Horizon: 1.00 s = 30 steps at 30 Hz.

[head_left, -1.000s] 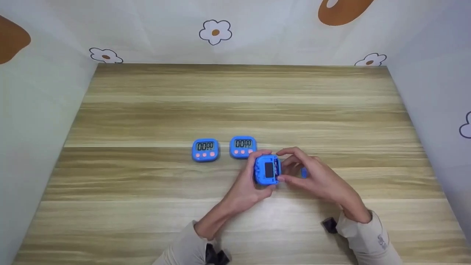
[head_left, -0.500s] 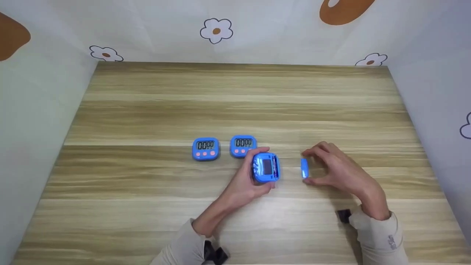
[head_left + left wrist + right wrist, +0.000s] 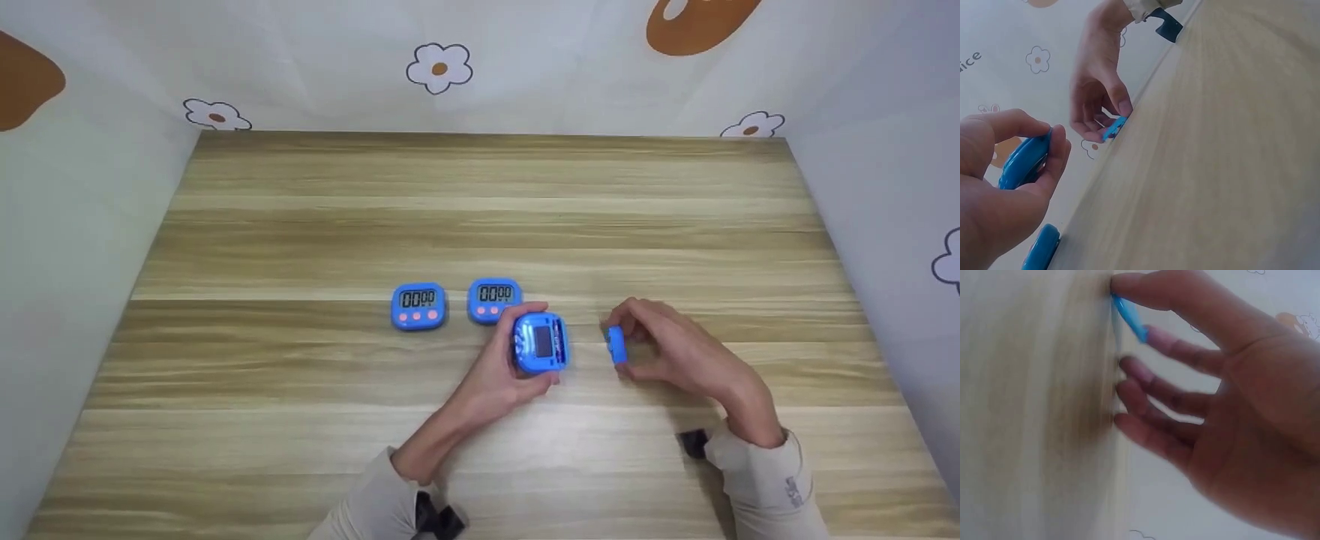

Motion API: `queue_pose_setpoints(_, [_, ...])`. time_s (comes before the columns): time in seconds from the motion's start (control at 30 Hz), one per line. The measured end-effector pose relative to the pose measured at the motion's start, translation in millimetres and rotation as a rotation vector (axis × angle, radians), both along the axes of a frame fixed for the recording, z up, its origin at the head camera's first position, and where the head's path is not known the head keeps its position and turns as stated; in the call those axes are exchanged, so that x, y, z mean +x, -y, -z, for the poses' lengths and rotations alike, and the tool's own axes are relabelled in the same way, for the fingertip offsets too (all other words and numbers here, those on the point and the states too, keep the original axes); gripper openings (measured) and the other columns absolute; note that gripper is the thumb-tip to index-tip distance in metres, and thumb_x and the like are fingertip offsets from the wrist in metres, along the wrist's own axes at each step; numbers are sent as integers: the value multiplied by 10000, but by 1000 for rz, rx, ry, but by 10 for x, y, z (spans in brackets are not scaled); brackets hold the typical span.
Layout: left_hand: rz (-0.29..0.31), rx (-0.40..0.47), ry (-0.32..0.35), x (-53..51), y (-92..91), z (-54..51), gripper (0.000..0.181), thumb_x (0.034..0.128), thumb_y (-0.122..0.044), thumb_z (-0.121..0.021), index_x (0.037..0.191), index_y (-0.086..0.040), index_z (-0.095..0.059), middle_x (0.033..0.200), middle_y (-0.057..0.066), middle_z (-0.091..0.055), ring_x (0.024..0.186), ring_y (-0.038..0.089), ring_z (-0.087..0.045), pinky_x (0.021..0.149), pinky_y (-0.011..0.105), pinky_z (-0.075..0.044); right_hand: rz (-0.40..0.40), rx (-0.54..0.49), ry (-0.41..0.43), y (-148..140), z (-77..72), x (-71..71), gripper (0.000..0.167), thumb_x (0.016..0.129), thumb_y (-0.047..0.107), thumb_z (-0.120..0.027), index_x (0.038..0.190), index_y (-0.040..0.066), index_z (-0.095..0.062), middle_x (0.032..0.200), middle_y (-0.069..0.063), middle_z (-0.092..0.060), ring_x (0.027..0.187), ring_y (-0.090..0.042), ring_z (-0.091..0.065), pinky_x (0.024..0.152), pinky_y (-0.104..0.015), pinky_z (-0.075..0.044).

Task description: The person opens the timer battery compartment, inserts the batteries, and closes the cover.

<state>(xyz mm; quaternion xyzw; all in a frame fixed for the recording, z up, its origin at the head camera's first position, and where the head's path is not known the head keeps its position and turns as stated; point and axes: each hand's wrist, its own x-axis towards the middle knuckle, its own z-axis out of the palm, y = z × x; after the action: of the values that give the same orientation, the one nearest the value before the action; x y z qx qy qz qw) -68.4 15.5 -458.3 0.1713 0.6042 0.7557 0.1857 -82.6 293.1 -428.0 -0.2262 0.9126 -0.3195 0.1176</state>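
My left hand (image 3: 499, 375) grips a blue digital timer (image 3: 534, 345), its back turned up and the battery slot along its right side uncovered, with a battery in the slot. To the right, my right hand (image 3: 686, 349) pinches a small blue battery cover (image 3: 617, 345) between thumb and index finger. In the right wrist view the cover (image 3: 1129, 318) stands tilted between those two fingertips, close to the tabletop. A gap separates the cover from the timer. The left wrist view shows the timer (image 3: 1026, 160) held between thumb and fingers, clear of the table.
Two more blue timers lie face up on the wooden table (image 3: 337, 225): one at the left (image 3: 418, 306), the other (image 3: 493, 298) just behind my left hand and partly covered by it. Both displays read zeros. Patterned cloth walls (image 3: 330, 67) border the table.
My right hand has moved right, away from the timer, and has picked up the battery cover from the table, tilting it. My left hand still holds the timer in nearly the same place.
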Motion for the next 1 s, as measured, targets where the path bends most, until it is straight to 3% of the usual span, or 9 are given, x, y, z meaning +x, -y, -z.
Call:
queue_pose_setpoints(0.17, [-4, 29, 5, 3, -2, 11, 808, 784, 140, -707, 1440, -162, -345, 1406, 137, -380, 1189, 295, -516, 875, 412, -549, -34, -349, 162, 151, -44, 19, 479, 822, 111, -800, 1244, 162, -578, 932, -23, -673, 850, -201, -646, 766, -340, -556])
queue_pose_setpoints(0.23, [-1, 38, 6, 5, -3, 5, 791, 795, 125, -708, 1438, -159, -345, 1401, 130, -383, 1179, 285, -520, 867, 413, -552, -22, -476, 175, 242, -54, 31, 485, 822, 95, -796, 1258, 134, -587, 951, -71, -673, 875, -251, -647, 799, -357, -554])
queue_pose_setpoints(0.33, [1, 51, 12, 8, -9, -5, 719, 840, 73, -699, 1429, -156, -357, 1388, 130, -394, 1145, 279, -541, 831, 428, -564, 14, -556, 146, 366, -50, 53, 492, 822, 84, -794, 1269, 118, -591, 944, -83, -676, 877, -270, -649, 815, -354, -552])
queue_pose_setpoints(0.5, [-15, 98, 42, 12, -12, -18, 590, 910, 40, -639, 1409, -131, -373, 1353, 151, -432, 1011, 311, -610, 756, 502, -570, 67, -507, 60, 472, -28, 65, 481, 820, 132, -803, 1265, 161, -623, 905, -10, -695, 843, -223, -660, 810, -342, -556])
queue_pose_setpoints(0.67, [-33, 106, 59, 16, -28, -12, 534, 933, 30, -613, 1393, -113, -381, 1343, 153, -446, 1027, 319, -606, 758, 495, -575, 58, -458, 10, 522, -1, 82, 472, 822, 181, -803, 1267, 187, -646, 883, 45, -703, 807, -186, -670, 775, -334, -565])
queue_pose_setpoints(0.83, [-72, 89, 72, 20, -54, 5, 500, 927, -6, -645, 1359, -124, -422, 1321, 141, -458, 1044, 316, -595, 747, 531, -572, 66, -408, -56, 653, -116, 146, 472, 793, 113, -820, 1236, 102, -656, 820, 36, -692, 756, -158, -663, 736, -338, -572])
queue_pose_setpoints(0.93, [-110, 55, 65, 21, -61, 20, 482, 910, -18, -675, 1326, -126, -456, 1317, 120, -465, 1072, 303, -574, 724, 515, -579, 61, -383, -92, 705, -113, 162, 491, 771, 77, -833, 1227, 70, -649, 813, 25, -684, 751, -151, -655, 717, -346, -573])
queue_pose_setpoints(1.0, [-140, 6, 50, 17, -58, 25, 474, 898, -27, -694, 1305, -138, -478, 1318, 88, -470, 1109, 282, -547, 764, 477, -576, 45, -373, -99, 681, -19, 140, 515, 775, 117, -838, 1250, 108, -638, 834, 40, -686, 770, -143, -658, 726, -337, -572])
